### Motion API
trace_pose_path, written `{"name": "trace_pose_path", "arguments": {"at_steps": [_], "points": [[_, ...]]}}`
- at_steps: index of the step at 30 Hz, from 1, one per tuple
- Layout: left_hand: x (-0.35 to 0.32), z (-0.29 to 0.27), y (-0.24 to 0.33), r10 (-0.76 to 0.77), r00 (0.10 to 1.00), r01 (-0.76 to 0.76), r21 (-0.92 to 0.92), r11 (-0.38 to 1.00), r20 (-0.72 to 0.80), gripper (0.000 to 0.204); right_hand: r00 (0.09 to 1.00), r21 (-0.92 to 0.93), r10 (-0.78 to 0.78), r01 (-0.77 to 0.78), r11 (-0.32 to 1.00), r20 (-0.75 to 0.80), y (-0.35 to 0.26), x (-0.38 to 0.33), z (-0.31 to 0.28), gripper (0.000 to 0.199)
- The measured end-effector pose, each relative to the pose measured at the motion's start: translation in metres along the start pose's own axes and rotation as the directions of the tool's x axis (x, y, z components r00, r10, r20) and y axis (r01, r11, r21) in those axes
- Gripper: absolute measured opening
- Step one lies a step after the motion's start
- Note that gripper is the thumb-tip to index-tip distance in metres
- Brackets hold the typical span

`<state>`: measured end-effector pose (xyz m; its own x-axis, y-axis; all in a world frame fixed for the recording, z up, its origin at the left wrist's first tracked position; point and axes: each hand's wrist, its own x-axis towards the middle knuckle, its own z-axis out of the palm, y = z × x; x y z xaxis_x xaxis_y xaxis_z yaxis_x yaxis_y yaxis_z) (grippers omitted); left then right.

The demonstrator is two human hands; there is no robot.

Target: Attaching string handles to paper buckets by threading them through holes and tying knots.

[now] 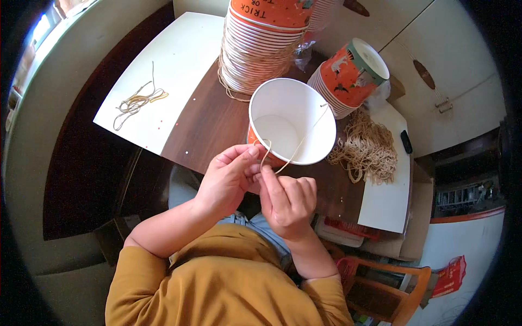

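Note:
A paper bucket, white inside and orange outside, sits tilted at the table's near edge with its mouth toward me. A thin beige cord passes through the bucket's right wall, where a short end shows inside, and runs across the mouth to my hands. At the near rim my left hand is closed in a pinch on a small loop of this cord. Close beside it, my right hand pinches the cord between thumb and forefinger. The fingertips partly hide the cord's end.
Behind the bucket stands a tall stack of nested orange buckets with cords hanging round it. A shorter stack stands to the right, near a heap of beige cord. Several loose cords lie on the white left tabletop. A wooden chair is at lower right.

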<state>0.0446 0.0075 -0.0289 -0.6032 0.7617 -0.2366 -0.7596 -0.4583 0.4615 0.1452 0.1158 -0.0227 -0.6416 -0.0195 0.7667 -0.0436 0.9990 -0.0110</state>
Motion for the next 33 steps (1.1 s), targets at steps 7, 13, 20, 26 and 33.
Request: {"name": "trace_pose_path", "arguments": {"at_steps": [7, 13, 20, 26, 33], "points": [[-0.001, 0.005, 0.007, -0.005, 1.0, 0.006, 0.028, 1.0, -0.022, 0.013, 0.988, 0.341, 0.13, -0.092, 0.936, -0.088, 0.003, -0.016, 0.0, 0.018], [-0.003, 0.007, 0.007, -0.03, 0.999, 0.03, 0.021, 0.999, 0.018, 0.014, 0.69, 0.696, 0.547, -0.674, 0.247, 0.474, 0.005, -0.025, 0.016, 0.031], [-0.002, 0.004, 0.012, -0.042, 0.998, 0.043, -0.015, 0.999, 0.052, 0.015, 0.557, 0.517, 0.192, -0.514, -0.685, 0.808, 0.007, -0.016, 0.033, 0.047], [-0.001, 0.003, 0.016, -0.06, 0.996, 0.061, -0.006, 0.998, 0.071, 0.016, 0.59, 0.429, 0.077, -0.485, -0.762, 0.804, 0.011, -0.012, 0.041, 0.031], [0.0, 0.002, 0.019, -0.075, 0.996, 0.076, -0.006, 0.997, 0.053, 0.015, 0.489, 0.478, 0.186, -0.584, -0.656, 0.852, 0.011, -0.011, 0.036, 0.02]]}}
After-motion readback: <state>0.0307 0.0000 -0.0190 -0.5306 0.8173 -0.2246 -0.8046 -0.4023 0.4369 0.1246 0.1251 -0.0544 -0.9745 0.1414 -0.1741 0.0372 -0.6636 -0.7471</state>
